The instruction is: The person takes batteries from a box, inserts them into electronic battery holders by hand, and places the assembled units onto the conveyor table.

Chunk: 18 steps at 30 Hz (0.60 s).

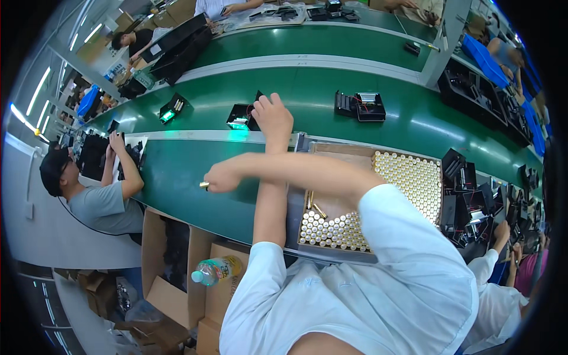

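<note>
My left hand (274, 117) reaches forward to the green belt, fingers bent at the right side of a small black box (241, 113) with a glowing green light. It seems to grip the box's raised lid; the hand hides that edge. My right forearm crosses over my left one. The right hand (225, 174), left of the left forearm, is closed on a gold-and-white cylindrical battery (204, 185); whether it holds more is hidden. Below my right arm lies a shallow carton (338, 148) with many upright batteries (408, 177) and a few lying loose (319, 210).
Another lit black box (173, 109) stands left on the belt, an open one (361, 106) right. Black boxes with wires (467, 201) pile beside the carton. A person (94, 189) works at left, others at right and beyond. A bottle (216, 270) and cardboard boxes (198, 296) are below the table edge.
</note>
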{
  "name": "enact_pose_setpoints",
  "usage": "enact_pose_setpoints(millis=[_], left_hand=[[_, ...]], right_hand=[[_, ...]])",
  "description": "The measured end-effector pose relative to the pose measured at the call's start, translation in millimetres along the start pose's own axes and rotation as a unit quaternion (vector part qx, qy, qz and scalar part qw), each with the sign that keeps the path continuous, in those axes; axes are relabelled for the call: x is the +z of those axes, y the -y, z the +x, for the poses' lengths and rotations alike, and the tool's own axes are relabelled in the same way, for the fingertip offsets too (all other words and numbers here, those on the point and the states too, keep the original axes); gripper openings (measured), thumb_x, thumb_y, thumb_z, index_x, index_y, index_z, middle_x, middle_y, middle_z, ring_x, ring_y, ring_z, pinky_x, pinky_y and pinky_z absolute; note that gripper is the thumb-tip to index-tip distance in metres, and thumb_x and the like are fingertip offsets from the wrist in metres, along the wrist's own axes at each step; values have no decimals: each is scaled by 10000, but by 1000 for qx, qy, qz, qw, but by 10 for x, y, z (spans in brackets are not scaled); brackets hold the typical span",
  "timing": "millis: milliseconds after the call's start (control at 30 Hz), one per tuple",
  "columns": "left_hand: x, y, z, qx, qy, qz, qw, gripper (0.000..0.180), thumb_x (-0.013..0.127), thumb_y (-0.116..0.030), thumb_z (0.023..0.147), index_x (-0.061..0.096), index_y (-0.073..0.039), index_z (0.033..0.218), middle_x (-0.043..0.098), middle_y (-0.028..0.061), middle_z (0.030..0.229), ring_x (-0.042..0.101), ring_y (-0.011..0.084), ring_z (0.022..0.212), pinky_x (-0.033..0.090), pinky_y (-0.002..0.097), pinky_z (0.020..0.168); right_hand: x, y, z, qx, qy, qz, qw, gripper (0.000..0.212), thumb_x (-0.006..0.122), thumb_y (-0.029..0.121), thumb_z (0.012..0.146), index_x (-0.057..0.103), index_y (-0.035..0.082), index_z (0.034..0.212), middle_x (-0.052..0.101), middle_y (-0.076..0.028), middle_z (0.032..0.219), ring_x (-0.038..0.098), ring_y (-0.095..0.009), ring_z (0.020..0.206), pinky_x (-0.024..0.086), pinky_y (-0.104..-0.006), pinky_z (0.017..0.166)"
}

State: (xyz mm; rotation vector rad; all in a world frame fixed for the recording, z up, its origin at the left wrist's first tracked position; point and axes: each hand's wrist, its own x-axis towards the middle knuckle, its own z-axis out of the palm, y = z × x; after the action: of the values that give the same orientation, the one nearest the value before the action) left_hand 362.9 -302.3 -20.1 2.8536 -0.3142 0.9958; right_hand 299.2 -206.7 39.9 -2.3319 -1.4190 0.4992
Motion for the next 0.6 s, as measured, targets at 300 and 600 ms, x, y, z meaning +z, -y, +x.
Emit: enact_pose_setpoints(millis=[300, 600], left_hand=[[-102, 180, 189, 17, 147, -270, 952, 247, 605, -115, 858, 569, -106, 1103, 648, 134, 1061, 620, 328, 895, 496, 394, 751], [410, -283, 269, 179, 160, -216, 946, 480, 596, -128, 896, 496, -95, 1364, 659, 106, 1233, 614, 325, 1107, 496, 459, 856]], right_hand=[[-1265, -117, -2013, -23, -269, 404, 874, 231, 639, 238, 947, 676, 16, 895, 668, -59, 791, 574, -94, 566, 466, -208, 514], [-1509, -683, -2986, 82, -411, 526, 740, 173, 633, 154, 957, 662, -14, 984, 672, -81, 782, 586, -78, 518, 365, -161, 391]])
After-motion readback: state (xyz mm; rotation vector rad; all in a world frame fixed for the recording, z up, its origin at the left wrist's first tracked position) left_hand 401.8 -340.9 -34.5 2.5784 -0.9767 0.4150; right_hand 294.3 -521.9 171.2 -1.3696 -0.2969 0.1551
